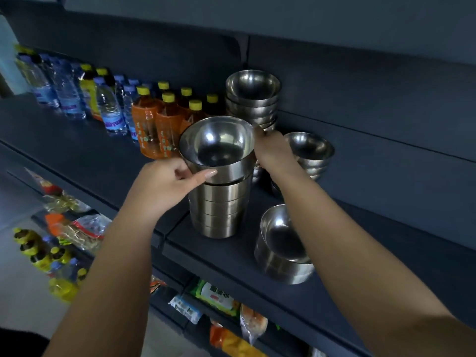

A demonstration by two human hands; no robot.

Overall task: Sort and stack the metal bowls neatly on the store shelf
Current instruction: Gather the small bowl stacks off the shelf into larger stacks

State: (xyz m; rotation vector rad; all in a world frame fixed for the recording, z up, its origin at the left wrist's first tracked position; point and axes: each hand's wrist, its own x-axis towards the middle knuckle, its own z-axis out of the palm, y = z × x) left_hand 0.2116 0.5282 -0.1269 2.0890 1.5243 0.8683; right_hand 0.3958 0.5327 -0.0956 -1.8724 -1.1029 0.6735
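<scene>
Dark store shelf [231, 256], bottles [152, 124] lined up far left. Front and centre, the tall stack of metal bowls [221, 202]: left hand [164, 181] grips the top bowl [217, 145], right hand [273, 150] clasps its far rim. Shorter stacks [280, 248] sit right.

Dim overall, bluish cast. Brighter at the far left edge, perhaps daylight there. Soft highlights inside the metal bowls [217, 148], no harsh glare. Wide-angle bending toward the corners. Blurred along the lower-left packets [77, 231] and forearms.
</scene>
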